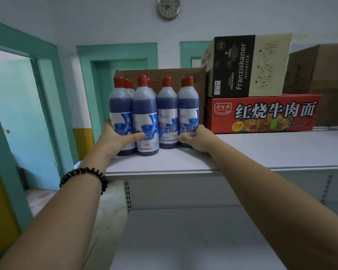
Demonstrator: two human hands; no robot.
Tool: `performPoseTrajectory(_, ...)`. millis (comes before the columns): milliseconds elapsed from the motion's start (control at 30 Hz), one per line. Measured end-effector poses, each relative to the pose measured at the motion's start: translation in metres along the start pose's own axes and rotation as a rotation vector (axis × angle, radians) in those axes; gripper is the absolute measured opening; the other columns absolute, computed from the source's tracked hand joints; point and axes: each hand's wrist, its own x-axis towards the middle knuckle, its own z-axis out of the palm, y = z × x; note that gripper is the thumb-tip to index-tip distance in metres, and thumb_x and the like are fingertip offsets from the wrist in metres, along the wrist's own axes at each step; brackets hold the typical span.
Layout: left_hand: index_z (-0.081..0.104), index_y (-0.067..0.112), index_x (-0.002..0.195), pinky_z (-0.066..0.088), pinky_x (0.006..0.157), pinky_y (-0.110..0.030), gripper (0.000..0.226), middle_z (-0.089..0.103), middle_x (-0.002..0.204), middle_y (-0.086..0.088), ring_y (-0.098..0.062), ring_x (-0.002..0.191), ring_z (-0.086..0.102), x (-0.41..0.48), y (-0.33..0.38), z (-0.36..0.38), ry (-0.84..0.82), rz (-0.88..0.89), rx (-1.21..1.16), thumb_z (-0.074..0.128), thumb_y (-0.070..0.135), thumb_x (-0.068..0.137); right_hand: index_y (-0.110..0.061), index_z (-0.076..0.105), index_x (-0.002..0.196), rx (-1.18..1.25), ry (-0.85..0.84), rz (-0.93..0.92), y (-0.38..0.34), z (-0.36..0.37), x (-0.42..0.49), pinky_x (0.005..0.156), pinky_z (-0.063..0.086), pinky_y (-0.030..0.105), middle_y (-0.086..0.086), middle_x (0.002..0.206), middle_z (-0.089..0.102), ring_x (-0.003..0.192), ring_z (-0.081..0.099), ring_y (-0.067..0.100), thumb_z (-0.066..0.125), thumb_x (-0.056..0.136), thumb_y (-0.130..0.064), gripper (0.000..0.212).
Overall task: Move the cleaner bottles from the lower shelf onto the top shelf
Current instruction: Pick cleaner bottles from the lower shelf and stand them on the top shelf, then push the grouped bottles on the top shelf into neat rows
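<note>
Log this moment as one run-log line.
stage: placing | left hand: grips left side of cleaner bottles | right hand: grips right side | bottles: upright on top shelf | lower shelf: bare

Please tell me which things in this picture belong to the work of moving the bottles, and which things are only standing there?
Part of the job:
- cleaner bottles
- top shelf
- lower shelf
- left hand, right hand, both pressed on the bottle group

Only standing there:
- red noodle box
- Franziskaner box
- brown carton behind the bottles
- wall clock
</note>
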Motion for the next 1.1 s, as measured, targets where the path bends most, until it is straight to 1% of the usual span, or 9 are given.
performPoseTrajectory(100, 0.032, 0.020, 0.143, 0.048, 0.103, -0.044, 0.096, 0.054, 0.129, 0.004, -0.016, 0.113, 0.055, -0.005, 0.003, 0.001, 0.019, -0.013, 0.055, 0.091, 0.031, 0.068, -0.010, 0.053, 0.134, -0.209, -0.043, 0.002, -0.003, -0.004, -0.014, 0.093, 0.050, 0.037, 0.009, 0.125, 0.064, 0.110, 0.061, 0.028, 0.064, 0.088, -0.055, 0.065)
performPoseTrajectory(233, 0.028, 0.015, 0.147, 0.045, 0.106, -0.046, 0.095, 0.052, 0.140, 0.000, -0.019, 0.117, 0.054, -0.018, 0.005, 0.005, 0.037, -0.073, 0.186, 0.081, 0.050, 0.076, -0.014, 0.058, 0.128, -0.453, -0.083, -0.053, -0.001, -0.006, -0.034, 0.096, 0.051, 0.040, 0.009, 0.123, 0.065, 0.107, 0.061, 0.028, 0.055, 0.091, -0.046, 0.049)
performPoseTrajectory(367, 0.032, 0.016, 0.150, 0.037, 0.111, -0.056, 0.111, 0.049, 0.148, -0.006, -0.031, 0.128, 0.052, -0.036, 0.007, 0.014, 0.037, -0.181, 0.503, 0.042, 0.093, 0.071, -0.014, 0.059, 0.123, -0.486, -0.049, -0.100, -0.001, -0.010, -0.056, 0.090, 0.053, 0.039, 0.008, 0.118, 0.065, 0.100, 0.059, 0.027, 0.052, 0.089, -0.044, 0.046)
performPoseTrajectory(433, 0.040, 0.023, 0.149, 0.023, 0.115, -0.063, 0.095, 0.046, 0.151, -0.009, -0.034, 0.133, 0.047, -0.047, 0.006, 0.024, 0.030, -0.197, 0.740, 0.025, 0.089, 0.082, -0.014, 0.058, 0.126, -0.479, -0.046, -0.134, 0.001, -0.016, -0.068, 0.092, 0.052, 0.039, 0.008, 0.123, 0.064, 0.106, 0.059, 0.027, 0.052, 0.089, -0.042, 0.047)
performPoseTrajectory(533, 0.047, 0.024, 0.144, 0.012, 0.115, -0.069, 0.079, 0.047, 0.149, -0.011, -0.037, 0.135, 0.043, -0.066, 0.015, 0.039, -0.002, -0.241, 0.973, 0.027, 0.077, 0.087, -0.016, 0.057, 0.133, -0.475, -0.046, -0.168, 0.004, -0.025, -0.085, 0.096, 0.051, 0.039, 0.007, 0.130, 0.062, 0.114, 0.058, 0.026, 0.055, 0.090, -0.040, 0.048)
performPoseTrajectory(700, 0.047, 0.018, 0.144, 0.035, 0.109, -0.062, 0.097, 0.050, 0.145, -0.015, -0.040, 0.128, 0.048, -0.077, 0.032, 0.057, -0.192, -0.249, 0.995, 0.034, 0.069, 0.062, -0.020, 0.053, 0.140, -0.553, -0.073, -0.162, 0.010, -0.040, -0.111, 0.101, 0.047, 0.041, 0.006, 0.137, 0.058, 0.122, 0.055, 0.026, 0.046, 0.097, -0.047, 0.051)
performPoseTrajectory(867, 0.046, 0.011, 0.144, 0.039, 0.110, -0.052, 0.076, 0.048, 0.147, -0.013, -0.034, 0.130, 0.048, -0.115, 0.067, 0.086, -0.311, -0.081, 0.961, 0.048, 0.061, 0.087, -0.019, 0.057, 0.136, -0.605, -0.048, -0.119, 0.022, -0.061, -0.143, 0.101, 0.047, 0.043, 0.006, 0.134, 0.061, 0.120, 0.055, 0.026, 0.043, 0.099, -0.050, 0.050)
performPoseTrajectory(967, 0.051, 0.013, 0.139, 0.042, 0.106, -0.052, 0.080, 0.053, 0.142, -0.011, -0.033, 0.125, 0.052, -0.134, 0.076, 0.101, -0.372, 0.013, 0.953, 0.044, 0.067, 0.080, -0.021, 0.060, 0.132, -0.635, -0.012, -0.071, 0.032, -0.075, -0.168, 0.099, 0.048, 0.044, 0.007, 0.130, 0.063, 0.116, 0.057, 0.029, 0.043, 0.099, -0.048, 0.046)
performPoseTrajectory(1100, 0.058, 0.018, 0.124, 0.042, 0.105, -0.051, 0.057, 0.059, 0.135, -0.009, -0.033, 0.122, 0.053, -0.158, 0.077, 0.119, -0.399, 0.146, 0.983, 0.046, 0.060, 0.087, -0.023, 0.055, 0.136, -0.659, 0.008, 0.015, 0.045, -0.098, -0.205, 0.100, 0.048, 0.044, 0.007, 0.134, 0.060, 0.119, 0.056, 0.030, 0.045, 0.099, -0.047, 0.046)
